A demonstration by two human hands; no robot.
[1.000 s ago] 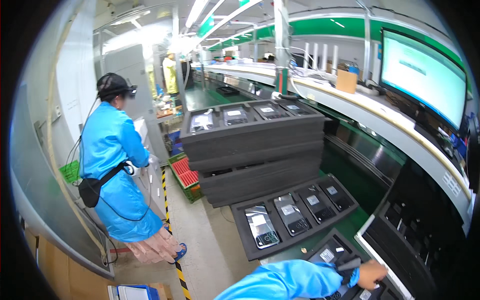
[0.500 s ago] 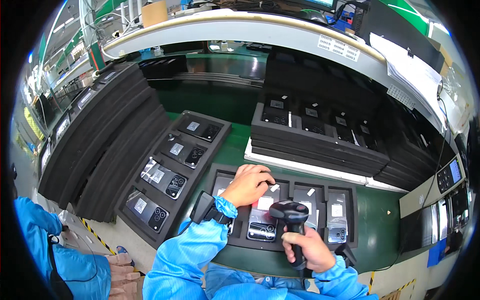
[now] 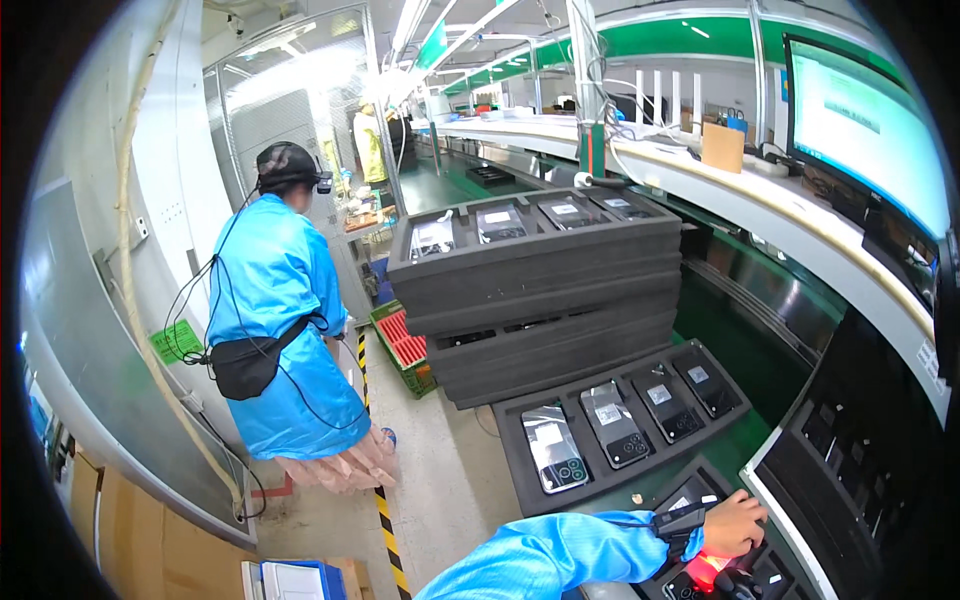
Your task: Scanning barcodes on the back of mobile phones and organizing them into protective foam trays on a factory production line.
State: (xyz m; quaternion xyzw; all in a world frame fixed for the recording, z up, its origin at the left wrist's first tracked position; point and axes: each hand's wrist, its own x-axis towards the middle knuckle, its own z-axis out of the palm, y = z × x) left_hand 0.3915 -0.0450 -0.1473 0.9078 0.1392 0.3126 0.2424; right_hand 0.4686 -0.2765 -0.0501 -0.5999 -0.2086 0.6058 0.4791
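My left hand [image 3: 735, 523], in a blue sleeve, rests over the foam tray [image 3: 700, 468] at the lower right. Its fingers are bent and a little apart, with the tips at the tray's far edge. No held thing shows in it. Below it, the dark head of a handheld barcode scanner [image 3: 738, 584] throws red light by my wrist onto a phone [image 3: 682, 586] in the tray. My right hand is outside the picture. A second foam tray [image 3: 520, 440] beside it holds several phones, backs up, among them a clear-wrapped phone [image 3: 553, 450].
A tall stack of black foam trays [image 3: 540, 270] stands beyond, phones in its top layer. A person [image 3: 275, 320] in a blue smock stands at the left by a red-and-green crate [image 3: 402, 345]. A monitor [image 3: 865, 130] sits on the shelf [image 3: 800, 215] at right.
The view has swung left, toward the tray stack and the other person. My left hand stays at the tray. My right hand, which gripped the scanner, has left the picture.
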